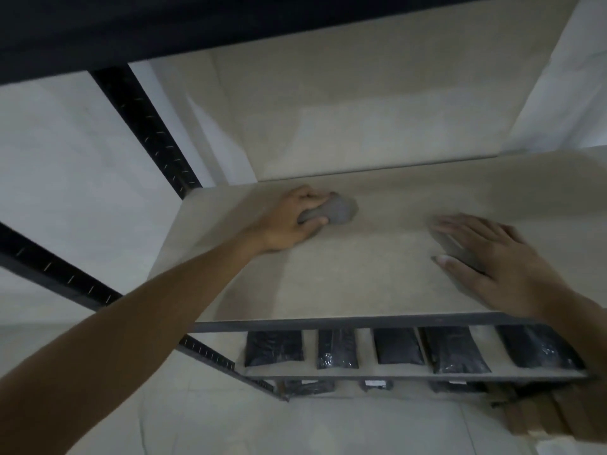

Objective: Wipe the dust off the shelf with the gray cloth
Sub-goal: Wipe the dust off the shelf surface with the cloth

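gray cloth (341, 209) in left hand (289, 224), black packets (397, 349) below

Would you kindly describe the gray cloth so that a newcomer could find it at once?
Start at the pale shelf board above the row of black packets. Toward its far left, the left hand grips a bunched gray cloth. It is the one dark lump there; the right hand lies flat.
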`<state>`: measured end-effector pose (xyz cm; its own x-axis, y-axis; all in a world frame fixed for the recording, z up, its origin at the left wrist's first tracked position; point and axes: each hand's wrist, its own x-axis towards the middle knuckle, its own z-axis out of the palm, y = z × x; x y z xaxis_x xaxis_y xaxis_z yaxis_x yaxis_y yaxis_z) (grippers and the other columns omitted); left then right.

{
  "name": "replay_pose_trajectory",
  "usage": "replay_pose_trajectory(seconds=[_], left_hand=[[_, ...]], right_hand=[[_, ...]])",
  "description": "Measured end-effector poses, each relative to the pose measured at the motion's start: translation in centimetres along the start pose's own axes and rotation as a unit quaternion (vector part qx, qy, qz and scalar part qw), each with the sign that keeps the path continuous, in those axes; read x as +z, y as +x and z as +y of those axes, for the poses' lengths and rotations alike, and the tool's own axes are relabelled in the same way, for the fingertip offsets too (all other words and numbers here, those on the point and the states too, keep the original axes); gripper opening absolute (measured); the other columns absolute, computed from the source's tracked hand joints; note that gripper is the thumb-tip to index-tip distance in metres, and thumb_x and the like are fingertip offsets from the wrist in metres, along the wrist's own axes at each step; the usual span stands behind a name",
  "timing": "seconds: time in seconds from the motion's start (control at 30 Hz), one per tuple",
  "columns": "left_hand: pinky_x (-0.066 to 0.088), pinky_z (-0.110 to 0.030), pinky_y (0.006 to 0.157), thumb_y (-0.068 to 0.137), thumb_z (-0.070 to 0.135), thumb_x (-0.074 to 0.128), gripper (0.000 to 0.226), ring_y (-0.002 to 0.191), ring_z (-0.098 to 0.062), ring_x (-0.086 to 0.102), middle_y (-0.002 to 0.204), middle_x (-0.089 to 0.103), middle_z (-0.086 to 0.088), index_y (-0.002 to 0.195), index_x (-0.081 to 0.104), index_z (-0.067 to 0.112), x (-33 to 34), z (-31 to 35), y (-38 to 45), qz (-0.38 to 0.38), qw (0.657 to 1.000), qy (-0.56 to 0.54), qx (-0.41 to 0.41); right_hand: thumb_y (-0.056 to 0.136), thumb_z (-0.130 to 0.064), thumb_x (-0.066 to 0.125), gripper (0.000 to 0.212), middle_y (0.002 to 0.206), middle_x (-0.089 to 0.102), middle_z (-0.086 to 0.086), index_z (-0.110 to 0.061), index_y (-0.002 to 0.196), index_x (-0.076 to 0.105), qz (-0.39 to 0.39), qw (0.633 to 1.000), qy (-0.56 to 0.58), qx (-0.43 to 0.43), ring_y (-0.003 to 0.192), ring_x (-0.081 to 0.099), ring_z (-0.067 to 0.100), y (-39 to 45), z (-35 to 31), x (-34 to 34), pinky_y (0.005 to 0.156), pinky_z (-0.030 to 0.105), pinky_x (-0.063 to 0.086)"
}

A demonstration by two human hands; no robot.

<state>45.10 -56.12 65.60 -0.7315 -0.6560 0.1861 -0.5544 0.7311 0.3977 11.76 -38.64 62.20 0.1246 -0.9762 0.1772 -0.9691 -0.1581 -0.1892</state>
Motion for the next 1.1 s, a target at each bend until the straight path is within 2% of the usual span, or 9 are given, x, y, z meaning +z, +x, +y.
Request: replay_pose_trajectory(seconds=[0.1, 0.2, 0.27, 0.47, 0.63, 0.77, 0.9, 0.97, 1.1], left_hand=[[0.037, -0.012, 0.095, 0.098, 0.026, 0.064, 0.042, 0.107, -0.007, 0.052, 0.116, 0.056, 0.003, 0.137, 0.060, 0.011, -1.3, 0.7, -0.4, -0.059, 0.998, -0.001, 0.031], [0.048, -0.034, 0.089, 0.095, 0.020, 0.068, 0.027, 0.099, -0.030, 0.063, 0.105, 0.064, -0.018, 0.116, 0.071, 0.002, -3.6, -0.8, 1.9, -0.013, 0.999, 0.034, 0.001], [0.047, -0.037, 0.088, 0.096, 0.018, 0.067, 0.029, 0.100, -0.035, 0.063, 0.105, 0.063, -0.026, 0.121, 0.069, 0.003, -3.4, -1.5, 2.5, 0.018, 0.998, 0.048, -0.032], [0.045, -0.032, 0.093, 0.096, 0.021, 0.065, 0.035, 0.106, -0.032, 0.061, 0.114, 0.065, -0.020, 0.128, 0.066, 0.005, -0.9, -0.7, 0.6, 0.033, 0.998, 0.031, -0.049], [0.045, -0.029, 0.098, 0.099, 0.029, 0.060, 0.047, 0.106, -0.018, 0.056, 0.120, 0.061, -0.013, 0.142, 0.055, 0.011, 0.3, 2.6, -3.2, -0.005, 0.999, -0.023, -0.024], [0.047, -0.040, 0.099, 0.098, 0.025, 0.064, 0.039, 0.105, -0.024, 0.057, 0.114, 0.060, -0.011, 0.134, 0.062, 0.010, 0.8, 5.3, -5.8, -0.024, 0.999, -0.030, 0.008], [0.043, -0.020, 0.095, 0.096, 0.023, 0.066, 0.045, 0.102, -0.011, 0.053, 0.110, 0.055, -0.001, 0.139, 0.058, 0.013, 1.5, 8.7, -10.0, -0.062, 0.994, -0.071, 0.049], [0.046, -0.020, 0.090, 0.096, 0.024, 0.067, 0.042, 0.098, -0.011, 0.056, 0.108, 0.058, 0.000, 0.135, 0.061, 0.013, 1.4, 9.6, -11.6, -0.079, 0.988, -0.109, 0.076], [0.049, -0.022, 0.083, 0.095, 0.034, 0.065, 0.027, 0.092, -0.013, 0.061, 0.103, 0.064, -0.001, 0.118, 0.070, 0.021, -1.0, 7.1, -8.4, 0.007, 0.994, -0.109, 0.015]], right_hand=[[0.098, -0.066, 0.028, 0.063, 0.158, 0.039, -0.011, -0.033, 0.151, 0.038, 0.005, 1.000, 0.000, 0.002, 0.147, 0.031, 0.013, 0.1, -0.1, -0.4, 0.110, 0.025, 0.020], [0.097, -0.065, 0.029, 0.063, 0.158, 0.040, -0.010, -0.033, 0.150, 0.039, 0.003, 1.000, 0.003, -0.002, 0.147, 0.033, 0.014, 0.2, -0.3, -0.5, 0.111, 0.028, 0.023], [0.097, -0.063, 0.031, 0.062, 0.157, 0.041, -0.010, -0.032, 0.150, 0.040, 0.005, 1.000, 0.005, -0.001, 0.146, 0.033, 0.014, 0.2, -0.2, -0.6, 0.110, 0.025, 0.021], [0.096, -0.064, 0.031, 0.062, 0.155, 0.044, -0.008, -0.032, 0.148, 0.042, 0.005, 1.000, 0.004, 0.000, 0.145, 0.036, 0.016, 0.0, -0.5, -0.6, 0.113, 0.034, 0.027], [0.096, -0.065, 0.031, 0.062, 0.156, 0.043, -0.009, -0.033, 0.148, 0.041, 0.002, 1.000, 0.002, 0.009, 0.145, 0.035, 0.016, -0.1, -0.4, -0.6, 0.113, 0.031, 0.024], [0.094, -0.066, 0.031, 0.063, 0.153, 0.046, -0.006, -0.031, 0.146, 0.044, 0.004, 1.000, 0.005, 0.007, 0.143, 0.039, 0.019, -0.2, -0.5, -0.7, 0.113, 0.037, 0.029], [0.094, -0.067, 0.028, 0.066, 0.153, 0.046, -0.005, -0.031, 0.147, 0.044, 0.004, 1.000, 0.009, 0.005, 0.143, 0.040, 0.020, -0.4, -0.5, -0.6, 0.114, 0.040, 0.030], [0.095, -0.067, 0.027, 0.067, 0.155, 0.044, -0.005, -0.030, 0.149, 0.042, -0.006, 1.000, 0.011, 0.002, 0.145, 0.037, 0.020, -0.2, -0.5, -0.8, 0.115, 0.041, 0.029], [0.095, -0.067, 0.027, 0.067, 0.156, 0.043, -0.006, -0.030, 0.150, 0.041, -0.002, 1.000, 0.014, 0.006, 0.145, 0.037, 0.019, -0.1, -0.5, -0.8, 0.115, 0.041, 0.028]])
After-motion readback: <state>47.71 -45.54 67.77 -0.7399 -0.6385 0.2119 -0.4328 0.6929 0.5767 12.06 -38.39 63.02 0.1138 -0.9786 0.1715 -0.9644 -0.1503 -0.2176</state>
